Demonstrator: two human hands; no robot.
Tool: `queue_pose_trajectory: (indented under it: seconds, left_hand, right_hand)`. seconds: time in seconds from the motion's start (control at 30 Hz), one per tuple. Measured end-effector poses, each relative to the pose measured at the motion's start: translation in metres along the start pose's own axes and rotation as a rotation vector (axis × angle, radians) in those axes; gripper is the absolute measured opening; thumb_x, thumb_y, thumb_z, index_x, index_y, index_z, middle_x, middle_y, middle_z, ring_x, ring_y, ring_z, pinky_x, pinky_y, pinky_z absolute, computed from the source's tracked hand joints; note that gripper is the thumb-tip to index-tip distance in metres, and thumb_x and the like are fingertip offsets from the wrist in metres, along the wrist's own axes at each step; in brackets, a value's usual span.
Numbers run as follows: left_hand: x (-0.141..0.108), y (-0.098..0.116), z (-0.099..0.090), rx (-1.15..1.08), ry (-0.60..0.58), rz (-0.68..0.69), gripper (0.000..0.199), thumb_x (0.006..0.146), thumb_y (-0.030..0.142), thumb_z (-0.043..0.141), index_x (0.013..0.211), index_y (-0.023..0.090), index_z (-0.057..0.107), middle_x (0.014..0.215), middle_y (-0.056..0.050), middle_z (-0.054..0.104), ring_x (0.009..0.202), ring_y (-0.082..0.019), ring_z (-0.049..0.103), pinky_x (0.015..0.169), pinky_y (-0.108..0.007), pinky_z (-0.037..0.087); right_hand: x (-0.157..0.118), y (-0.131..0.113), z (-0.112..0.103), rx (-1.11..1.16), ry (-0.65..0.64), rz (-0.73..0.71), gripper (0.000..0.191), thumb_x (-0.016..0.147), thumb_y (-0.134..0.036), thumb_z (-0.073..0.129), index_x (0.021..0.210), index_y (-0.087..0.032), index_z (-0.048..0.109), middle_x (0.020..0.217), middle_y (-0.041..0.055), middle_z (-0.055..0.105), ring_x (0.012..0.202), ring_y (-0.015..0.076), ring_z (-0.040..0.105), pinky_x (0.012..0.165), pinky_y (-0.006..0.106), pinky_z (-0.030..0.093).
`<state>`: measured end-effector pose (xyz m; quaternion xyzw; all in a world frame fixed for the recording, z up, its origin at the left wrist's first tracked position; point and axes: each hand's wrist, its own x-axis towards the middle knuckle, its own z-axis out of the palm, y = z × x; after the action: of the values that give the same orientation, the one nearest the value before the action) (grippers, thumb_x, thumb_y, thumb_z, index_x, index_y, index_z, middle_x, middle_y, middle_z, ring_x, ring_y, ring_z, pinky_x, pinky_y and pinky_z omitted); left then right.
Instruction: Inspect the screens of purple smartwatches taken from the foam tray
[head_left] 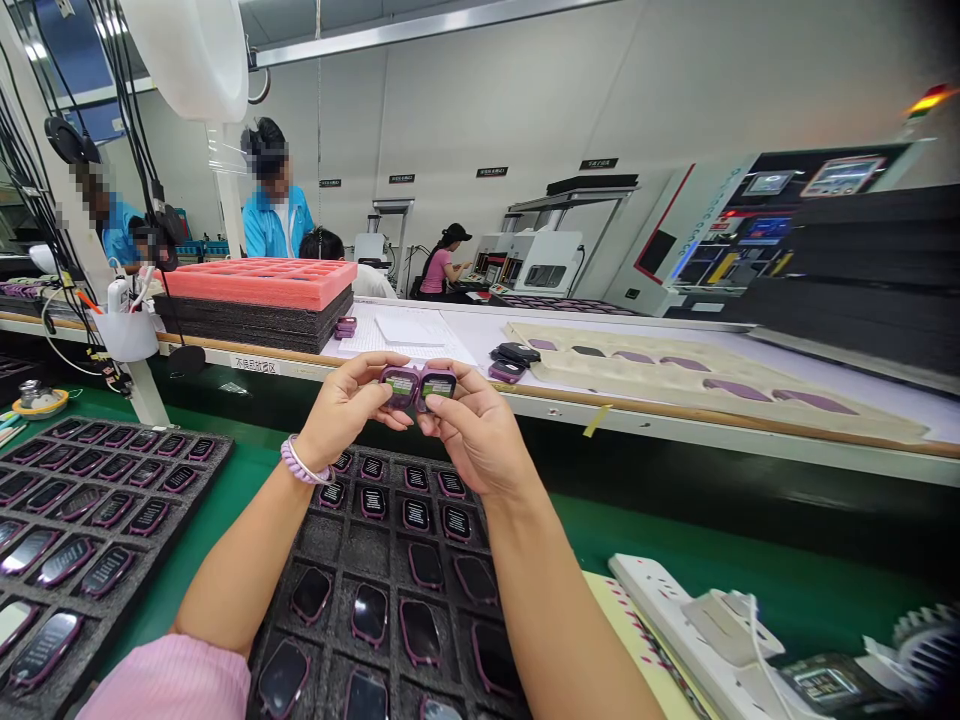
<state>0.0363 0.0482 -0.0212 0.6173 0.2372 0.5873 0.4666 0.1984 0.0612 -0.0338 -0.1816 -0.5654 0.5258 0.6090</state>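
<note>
My left hand (360, 395) grips a small purple-framed watch case (400, 384) with a lit screen, fingers wrapped round its edge. Beside it, my right hand (469, 420) pinches a second purple watch case (436, 386), its screen also lit. The two cases are side by side, close together, above the far end of a black foam tray (360, 550). Purple-rimmed watch cases sit in many of that tray's pockets, some screens showing text and others dark; a few pockets hold nothing.
Left stands another filled foam tray (142, 550). Behind my hands runs a shelf edge (555, 405) with stacked red and black foam (255, 290), dark watch cases (514, 360) and a beige strip (675, 375). A power strip (690, 610) lies right. People work beyond.
</note>
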Motion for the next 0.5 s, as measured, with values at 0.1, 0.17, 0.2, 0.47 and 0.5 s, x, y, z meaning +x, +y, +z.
queue_pose_trajectory:
  seconds: [0.1,0.17,0.2,0.47,0.5]
  left_hand:
    - [0.0006,0.0,0.0002,0.004,0.007,0.006,0.035,0.078,0.026,0.064,0.112,0.015,0.06,0.091,-0.002,0.066,0.06,-0.013,0.07,0.059,-0.022,0.062]
    - [0.0007,0.001,0.0003,-0.004,0.009,0.005,0.035,0.078,0.026,0.064,0.111,0.015,0.061,0.089,-0.001,0.066,0.059,-0.013,0.07,0.059,-0.021,0.062]
    - [0.0006,0.0016,0.0003,-0.01,0.007,0.003,0.035,0.078,0.026,0.064,0.111,0.015,0.061,0.088,-0.001,0.066,0.06,-0.013,0.07,0.059,-0.021,0.062]
    - [0.0006,0.0016,0.0001,0.016,0.007,0.021,0.036,0.077,0.026,0.067,0.112,0.016,0.061,0.097,-0.003,0.067,0.06,-0.012,0.07,0.06,-0.021,0.062]
    - [0.0007,0.0014,0.0003,0.023,0.01,0.024,0.036,0.077,0.025,0.067,0.112,0.016,0.061,0.098,-0.003,0.067,0.06,-0.012,0.07,0.06,-0.021,0.062]
  right_hand:
    - [0.0,-0.0008,0.0002,-0.004,-0.026,0.002,0.041,0.069,-0.025,0.078,0.106,-0.021,0.06,0.074,-0.0034,0.058,0.054,0.0096,0.052,0.051,0.021,0.042]
    - [-0.0001,-0.0012,0.0001,-0.005,-0.038,0.003,0.04,0.07,-0.025,0.077,0.107,-0.021,0.06,0.074,-0.0032,0.059,0.054,0.0096,0.052,0.051,0.021,0.042]
    - [-0.0002,-0.0014,0.0,-0.003,-0.044,0.004,0.04,0.071,-0.025,0.077,0.107,-0.021,0.06,0.074,-0.003,0.059,0.054,0.0101,0.053,0.051,0.022,0.042]
    - [0.0005,-0.0008,-0.0009,-0.001,-0.044,-0.004,0.04,0.072,-0.032,0.079,0.106,-0.021,0.061,0.077,-0.0021,0.06,0.054,0.0115,0.054,0.05,0.023,0.041]
    - [0.0006,-0.0006,-0.001,-0.009,-0.042,-0.007,0.04,0.073,-0.032,0.079,0.106,-0.021,0.061,0.077,-0.002,0.06,0.054,0.0114,0.054,0.05,0.023,0.041]
